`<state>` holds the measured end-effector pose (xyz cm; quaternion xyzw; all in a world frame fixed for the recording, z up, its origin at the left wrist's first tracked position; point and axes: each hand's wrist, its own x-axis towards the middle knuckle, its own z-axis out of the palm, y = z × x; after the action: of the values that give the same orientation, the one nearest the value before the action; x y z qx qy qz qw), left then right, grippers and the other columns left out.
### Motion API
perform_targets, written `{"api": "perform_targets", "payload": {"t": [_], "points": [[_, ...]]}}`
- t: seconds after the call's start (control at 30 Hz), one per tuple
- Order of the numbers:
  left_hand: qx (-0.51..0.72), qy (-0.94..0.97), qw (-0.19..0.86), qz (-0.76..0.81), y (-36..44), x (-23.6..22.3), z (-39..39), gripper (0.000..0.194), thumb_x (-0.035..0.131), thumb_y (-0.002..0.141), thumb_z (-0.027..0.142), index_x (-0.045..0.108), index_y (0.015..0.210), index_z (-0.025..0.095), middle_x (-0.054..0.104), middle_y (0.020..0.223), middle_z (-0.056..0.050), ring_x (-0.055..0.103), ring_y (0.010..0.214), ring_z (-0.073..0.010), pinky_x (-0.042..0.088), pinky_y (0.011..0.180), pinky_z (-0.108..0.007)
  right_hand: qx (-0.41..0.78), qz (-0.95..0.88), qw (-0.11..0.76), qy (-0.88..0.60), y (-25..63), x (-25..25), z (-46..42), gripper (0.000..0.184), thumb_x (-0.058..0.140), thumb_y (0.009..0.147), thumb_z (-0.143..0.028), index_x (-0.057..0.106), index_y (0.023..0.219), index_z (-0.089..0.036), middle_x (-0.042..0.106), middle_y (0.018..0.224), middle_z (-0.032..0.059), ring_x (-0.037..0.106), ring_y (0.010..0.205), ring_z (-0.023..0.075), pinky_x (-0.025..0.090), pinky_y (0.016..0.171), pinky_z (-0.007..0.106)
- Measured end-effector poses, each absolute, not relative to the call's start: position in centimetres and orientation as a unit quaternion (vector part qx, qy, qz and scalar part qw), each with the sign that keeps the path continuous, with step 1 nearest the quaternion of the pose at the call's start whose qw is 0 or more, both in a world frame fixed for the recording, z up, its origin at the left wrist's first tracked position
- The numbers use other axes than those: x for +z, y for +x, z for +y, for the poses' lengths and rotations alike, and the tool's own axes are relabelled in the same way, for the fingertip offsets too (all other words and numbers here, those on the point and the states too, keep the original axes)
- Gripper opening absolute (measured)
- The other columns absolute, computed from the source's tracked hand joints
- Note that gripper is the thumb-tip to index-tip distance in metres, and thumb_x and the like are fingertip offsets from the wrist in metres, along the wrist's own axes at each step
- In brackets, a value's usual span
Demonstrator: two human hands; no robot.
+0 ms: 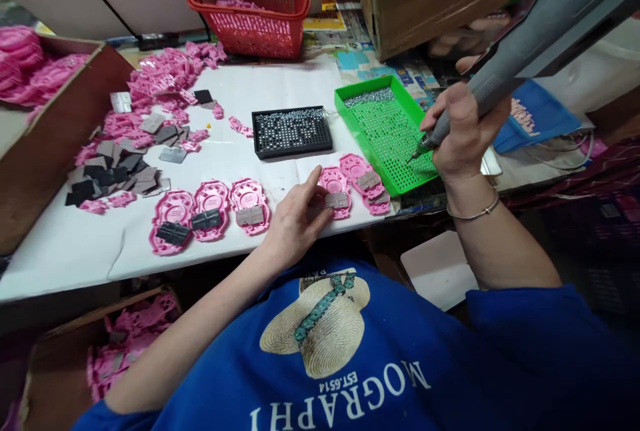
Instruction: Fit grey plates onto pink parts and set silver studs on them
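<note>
At about 2 o'clock from the middle of the view, the right hand [463, 121] is closed around a grey driver [530, 51], its thin tip pointing down over the green tray [363, 144]; whether the tip touches is unclear. The left hand [295, 214], at 8 o'clock just off the middle, has its fingers spread, index stretched toward 1 o'clock, thumb apart, at the left edge of a pink shell [334, 181]. That shell carries a grey plate [337, 201]. Just beside it at 3 o'clock, more pink shells overlap, also with grey plates.

Toward 9 o'clock from the left hand lie three pink shells side by side, two bearing dark plates [206, 220], one a grey one. The black tray [295, 152] sits at 11 o'clock from the middle; small metal pieces fill both trays' far ends. A red basket [253, 34] stands beyond at 11, and a pink heap [165, 78] spreads across the white table [240, 88] at 10.
</note>
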<state>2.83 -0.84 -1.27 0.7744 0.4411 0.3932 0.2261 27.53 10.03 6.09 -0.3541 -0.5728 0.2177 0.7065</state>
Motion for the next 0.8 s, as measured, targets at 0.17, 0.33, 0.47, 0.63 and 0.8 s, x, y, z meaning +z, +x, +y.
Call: {"api": "perform_targets", "payload": {"t": [0.17,0.33,0.47,0.63,0.8], "points": [[0.4,0.758,0.26,0.445,2.9,-1.4,-0.8,0.076,0.063,0.088,0.017,0.027,0.154,0.024,0.066,0.109,-0.007,0.062,0.091,-0.0145,0.052,0.087,-0.031,0.205,-0.559,0.736,-0.321,24.3,8.6,8.2,0.017,0.062,0.083,-0.042,0.062,0.096,-0.031,0.046,0.059,-0.0038,0.042,0.046,0.015,0.035,0.045,0.031],[0.415,0.731,0.307,0.447,3.1,-1.6,-0.6,0.081,0.063,0.086,0.015,0.023,0.156,0.022,0.066,0.107,-0.006,0.06,0.087,-0.0135,0.05,0.086,-0.03,0.312,-0.563,0.717,-0.268,19.3,8.7,5.2,0.025,0.067,0.079,-0.05,0.065,0.096,-0.032,0.061,0.091,-0.0013,0.042,0.046,0.0106,0.034,0.039,0.03],[0.415,0.719,0.327,0.452,3.2,-1.2,-0.6,0.084,0.063,0.085,0.014,0.019,0.157,0.022,0.066,0.105,-0.005,0.059,0.087,-0.0133,0.049,0.087,-0.03,0.423,-0.593,0.654,-0.205,16.9,7.3,4.6,0.028,0.073,0.077,-0.046,0.066,0.101,-0.032,0.057,0.069,-0.0041,0.046,0.043,0.0118,0.037,0.039,0.03],[0.42,0.716,0.333,0.447,3.3,-0.9,-0.7,0.08,0.062,0.086,0.014,0.023,0.156,0.022,0.065,0.104,-0.005,0.059,0.085,-0.0134,0.049,0.085,-0.03,0.422,-0.61,0.631,-0.228,15.8,6.4,5.2,0.031,0.071,0.076,-0.053,0.062,0.1,-0.035,0.05,0.058,-0.0058,0.048,0.044,0.0136,0.044,0.045,0.031],[0.423,0.713,0.338,0.445,3.4,-0.9,-0.8,0.08,0.061,0.086,0.013,0.022,0.156,0.021,0.063,0.104,-0.006,0.057,0.084,-0.0138,0.048,0.085,-0.03,0.43,-0.614,0.621,-0.23,15.7,5.8,5.6,0.033,0.073,0.074,-0.053,0.062,0.099,-0.034,0.05,0.059,-0.0054,0.048,0.046,0.0142,0.044,0.046,0.031]]}}
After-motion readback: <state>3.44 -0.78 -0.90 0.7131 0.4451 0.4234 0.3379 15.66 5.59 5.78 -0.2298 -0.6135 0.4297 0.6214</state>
